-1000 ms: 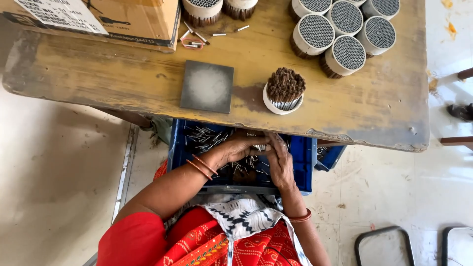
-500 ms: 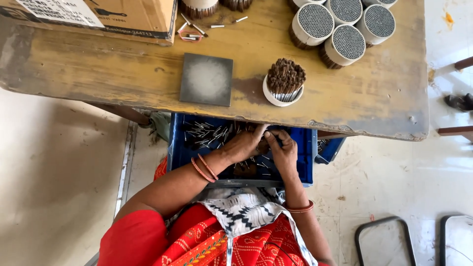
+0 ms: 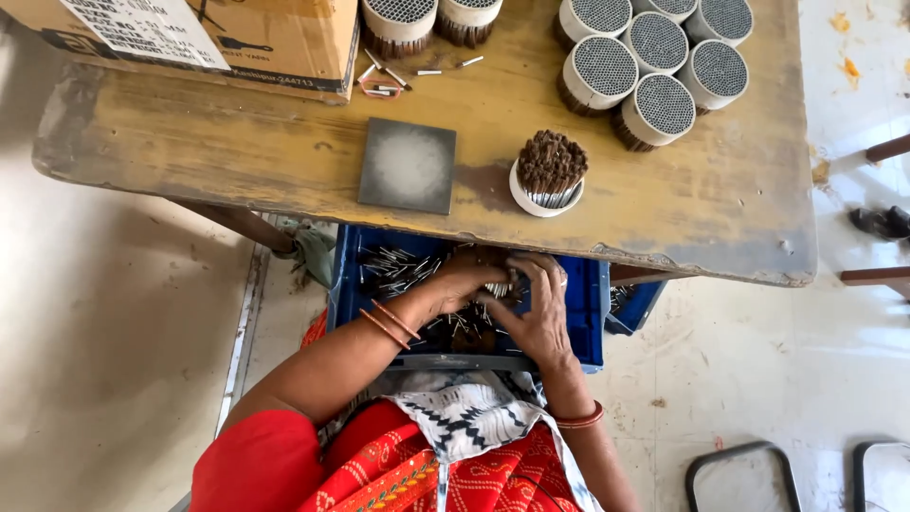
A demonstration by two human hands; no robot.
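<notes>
Since half a second ago both hands have drawn together, left hand [image 3: 464,282] and right hand [image 3: 538,313] cupping loose thin sticks [image 3: 398,270] in the blue crate [image 3: 592,313]; these look light, stiff and easily scattered, best gathered mid-length as a bunch.

A cardboard box [image 3: 190,38], a grey square tile [image 3: 408,165] and what look like banded stick bundles [image 3: 654,57] sit on the wooden table [image 3: 190,161].

- A blue plastic crate [image 3: 588,313] is sitting on the person's lap, tucked partly under the table edge; its near wall is facing the body
- Thin metal sticks [image 3: 393,270] with brown tips are lying loose inside it, scattered at mixed angles; a small gathered clump [image 3: 500,287] is resting between both hands
</notes>
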